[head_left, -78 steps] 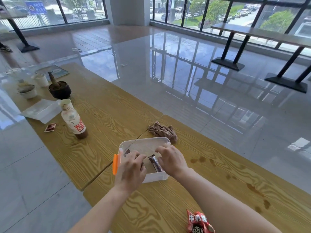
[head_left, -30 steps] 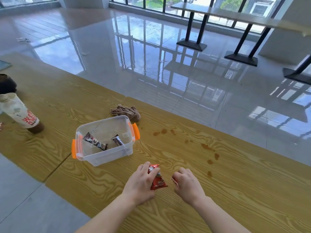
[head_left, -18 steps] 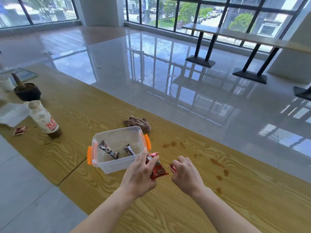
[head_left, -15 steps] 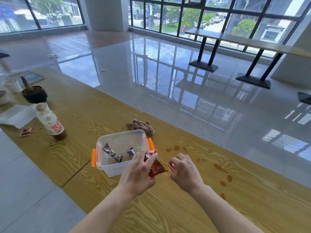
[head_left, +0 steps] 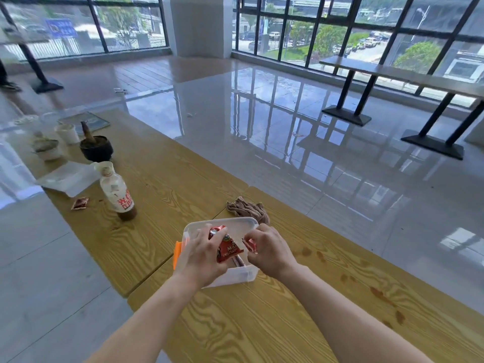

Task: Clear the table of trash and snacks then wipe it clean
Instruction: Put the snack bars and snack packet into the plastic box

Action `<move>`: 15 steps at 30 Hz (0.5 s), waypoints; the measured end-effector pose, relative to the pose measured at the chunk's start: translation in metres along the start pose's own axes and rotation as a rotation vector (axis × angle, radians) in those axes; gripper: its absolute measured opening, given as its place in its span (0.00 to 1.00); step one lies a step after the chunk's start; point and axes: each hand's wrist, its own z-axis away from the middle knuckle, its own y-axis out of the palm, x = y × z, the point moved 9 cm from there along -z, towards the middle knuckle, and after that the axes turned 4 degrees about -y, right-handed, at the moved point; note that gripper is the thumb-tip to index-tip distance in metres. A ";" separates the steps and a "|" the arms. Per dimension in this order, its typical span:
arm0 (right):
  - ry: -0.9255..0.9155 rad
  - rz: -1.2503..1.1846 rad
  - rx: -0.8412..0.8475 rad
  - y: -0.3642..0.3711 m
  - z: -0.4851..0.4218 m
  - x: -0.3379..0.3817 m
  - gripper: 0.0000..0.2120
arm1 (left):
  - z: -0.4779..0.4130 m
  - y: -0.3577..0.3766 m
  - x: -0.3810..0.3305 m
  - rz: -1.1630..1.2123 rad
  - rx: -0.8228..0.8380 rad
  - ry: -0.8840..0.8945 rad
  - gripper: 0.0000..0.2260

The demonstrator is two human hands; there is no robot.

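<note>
A clear plastic box with orange clips stands on the wooden table. Both hands hover over the box. My left hand grips a red snack packet above the box's inside. My right hand pinches a small red wrapper at the box's right side. A dark wrapped bar lies in the box under the packet. A crumpled brown cloth lies just behind the box. Brown spill spots mark the table to the right.
To the left stand a bottle, a small red wrapper, a flat white lid, a dark bowl with a stick, and white cups. The near table edge drops to grey floor on the left.
Both hands lifted the red packet and the small wrapper off the table and carried them left, up over the box. The view swung back towards the left end of the table.
</note>
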 end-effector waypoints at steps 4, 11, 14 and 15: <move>0.025 0.027 0.099 0.028 -0.022 -0.003 0.15 | -0.017 0.021 0.024 -0.013 0.116 -0.085 0.36; 0.049 0.030 0.147 0.057 -0.036 -0.014 0.12 | -0.028 0.052 0.035 -0.096 0.172 -0.050 0.35; 0.054 0.013 0.171 0.062 -0.035 -0.018 0.15 | -0.028 0.054 0.036 -0.114 0.182 -0.045 0.35; 0.057 0.000 0.177 0.062 -0.035 -0.019 0.16 | -0.028 0.055 0.036 -0.110 0.193 -0.050 0.35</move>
